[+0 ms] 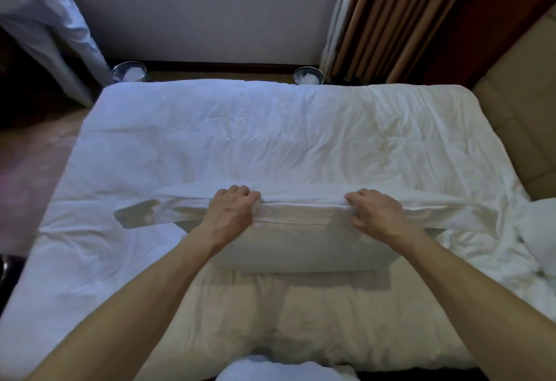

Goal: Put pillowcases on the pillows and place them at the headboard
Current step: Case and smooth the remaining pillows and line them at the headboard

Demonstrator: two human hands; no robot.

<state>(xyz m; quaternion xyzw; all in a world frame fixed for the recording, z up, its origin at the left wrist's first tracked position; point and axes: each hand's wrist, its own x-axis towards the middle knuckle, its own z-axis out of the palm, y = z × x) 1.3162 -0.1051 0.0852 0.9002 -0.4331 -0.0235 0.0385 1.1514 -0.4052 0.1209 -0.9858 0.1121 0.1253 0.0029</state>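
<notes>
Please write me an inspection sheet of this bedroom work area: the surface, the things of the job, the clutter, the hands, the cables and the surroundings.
Surface: bed covered with a wrinkled white sheet.
Job's things: pillow held above the bed; white pillowcase along its far edge, loose ends hanging out on both sides.
Clutter: bundle of white linen at the right edge of the bed.
Hands: left hand and right hand each in a closed grip on the pillowcase edge.
Cables: nothing seen.
Surroundings: two bins with white contents on the floor beyond the bed; brown curtain; padded headboard on the right.
</notes>
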